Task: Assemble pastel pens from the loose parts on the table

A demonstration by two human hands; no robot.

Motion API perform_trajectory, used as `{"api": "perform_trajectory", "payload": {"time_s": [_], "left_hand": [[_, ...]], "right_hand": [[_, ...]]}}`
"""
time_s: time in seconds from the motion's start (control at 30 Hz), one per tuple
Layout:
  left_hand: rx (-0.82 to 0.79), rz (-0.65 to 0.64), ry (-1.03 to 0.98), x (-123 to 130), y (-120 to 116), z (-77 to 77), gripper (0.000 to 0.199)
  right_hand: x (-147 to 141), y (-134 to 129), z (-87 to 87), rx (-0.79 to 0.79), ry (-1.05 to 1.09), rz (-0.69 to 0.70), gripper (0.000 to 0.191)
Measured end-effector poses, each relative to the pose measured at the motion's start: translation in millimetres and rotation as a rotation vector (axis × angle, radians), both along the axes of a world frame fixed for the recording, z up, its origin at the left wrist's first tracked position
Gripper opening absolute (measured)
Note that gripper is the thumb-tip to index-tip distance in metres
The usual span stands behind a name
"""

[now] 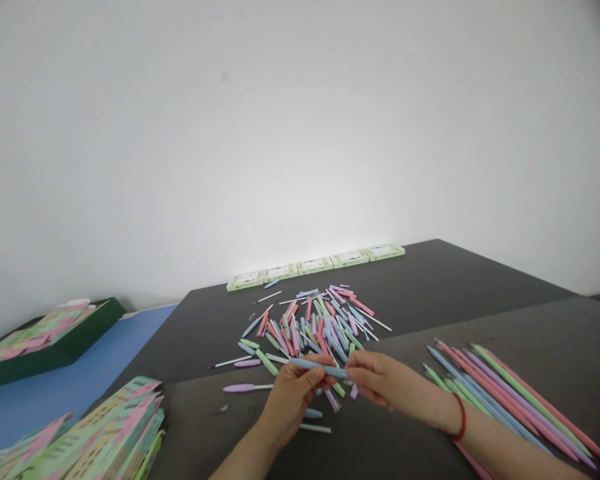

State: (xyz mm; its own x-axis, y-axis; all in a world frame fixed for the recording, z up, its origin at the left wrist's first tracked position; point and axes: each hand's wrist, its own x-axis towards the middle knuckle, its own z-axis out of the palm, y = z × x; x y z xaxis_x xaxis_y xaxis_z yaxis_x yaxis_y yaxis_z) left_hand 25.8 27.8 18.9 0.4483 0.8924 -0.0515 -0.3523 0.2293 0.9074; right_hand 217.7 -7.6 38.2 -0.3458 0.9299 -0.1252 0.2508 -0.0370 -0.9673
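Pinching a slender, smooth blue pen (pixel 305 364), the left hand (pixel 295 392) curls.

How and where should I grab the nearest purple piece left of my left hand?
Probably pinch its thick purple end from above on the left: that end lies exposed, while the thin white rod runs toward your left hand.

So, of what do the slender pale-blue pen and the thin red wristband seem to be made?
The slender pale-blue pen looks like matte plastic: smooth, evenly coloured, without metallic shine. The thin red wristband is perhaps dull cord, given its narrow loop without gloss, but any weave is unclear.
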Motion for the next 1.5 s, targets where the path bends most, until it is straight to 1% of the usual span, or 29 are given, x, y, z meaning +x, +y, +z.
{"api": "perform_trajectory", "payload": {"time_s": [0.07, 0.1, 0.13, 0.23, 0.27, 0.3, 0.4, 0.43, 0.5, 0.57, 0.6, 0.7, 0.73, 0.77, 0.87, 0.9, 0.97, 1.03, 1.1, 1.2, 1.37, 1.4, 1.5], "left_hand": [[0.004, -0.009, -0.001, -0.8, 0.7, 0.0, 0.020], [0.007, -0.011, -0.001, -1.1, 1.0, -0.2, 0.021], [0.010, -0.013, -0.002, -1.4, 1.2, -0.6, 0.021], [0.015, -0.020, -0.002, -1.9, 1.4, -1.6, 0.021], [0.017, -0.022, -0.003, -2.0, 1.3, -1.7, 0.021], [0.018, -0.023, -0.004, -1.9, 1.3, -1.6, 0.020], [0.032, -0.021, -0.014, -1.6, 1.4, -0.4, 0.019], [0.039, -0.021, -0.017, -1.5, 1.4, 0.1, 0.019], [0.055, -0.022, -0.025, -1.2, 1.4, 0.9, 0.020], [0.068, -0.020, -0.032, -0.9, 1.4, 1.3, 0.020], [0.073, -0.016, -0.036, -0.8, 1.4, 1.2, 0.020], [0.084, 0.000, -0.048, -0.8, 1.5, 0.9, 0.019], [0.086, 0.005, -0.052, -0.9, 1.4, 0.8, 0.019], [0.090, 0.006, -0.055, -1.0, 1.3, 0.9, 0.019], [0.112, -0.021, -0.065, -1.3, 0.4, 1.9, 0.019], [0.120, -0.029, -0.067, -1.4, 0.2, 2.3, 0.019], [0.127, -0.033, -0.067, -1.7, -0.1, 3.0, 0.020], [0.125, -0.020, -0.066, -1.7, -0.2, 3.4, 0.020], [0.130, -0.019, -0.067, -1.6, -0.4, 3.4, 0.020], [0.141, -0.022, -0.065, -1.3, -0.9, 3.5, 0.021], [0.141, -0.004, -0.044, -1.1, -2.6, 4.9, 0.021], [0.146, -0.005, -0.042, -1.0, -3.0, 5.2, 0.021], [0.166, -0.015, -0.045, -0.4, -3.4, 5.7, 0.020]], "right_hand": [[1.6, -0.9, 3.9, 0.155, -0.103, -0.058, 0.015], [2.0, -1.0, 5.4, 0.193, -0.134, -0.067, 0.014], [2.3, -0.9, 6.4, 0.184, -0.142, -0.054, 0.015], [2.4, 0.6, 6.0, 0.012, -0.093, 0.051, 0.032], [2.5, 1.1, 5.3, -0.013, -0.081, 0.066, 0.034], [2.6, 1.6, 4.6, 0.001, -0.079, 0.058, 0.032], [2.7, 1.4, 3.3, 0.142, -0.089, -0.033, 0.018], [2.5, 1.0, 3.2, 0.149, -0.079, -0.052, 0.018], [1.9, -0.2, 3.7, 0.052, -0.042, -0.033, 0.022], [1.4, -1.1, 4.9, -0.049, -0.011, 0.006, 0.034], [1.3, -1.3, 5.9, -0.055, -0.001, 0.014, 0.035], [1.7, -1.4, 9.0, 0.086, 0.009, -0.035, 0.020], [1.9, -1.4, 9.8, 0.103, 0.013, -0.046, 0.019], [2.1, -1.4, 10.3, 0.091, 0.018, -0.048, 0.020], [2.3, -1.4, 10.4, -0.010, 0.033, -0.027, 0.035], [2.4, -1.3, 10.1, -0.020, 0.036, -0.021, 0.036], [2.4, -1.0, 9.4, 0.010, 0.053, -0.035, 0.030], [2.3, -0.9, 8.7, 0.027, 0.087, -0.052, 0.028], [1.6, -1.5, 8.1, -0.011, 0.120, -0.047, 0.030], [0.4, -3.4, 8.3, -0.081, 0.133, -0.017, 0.040], [0.1, -5.7, 9.4, -0.016, 0.162, -0.026, 0.031], [0.1, -5.8, 9.5, -0.031, 0.161, -0.023, 0.031], [-0.4, -5.4, 10.0, -0.108, 0.169, -0.002, 0.040]]}}
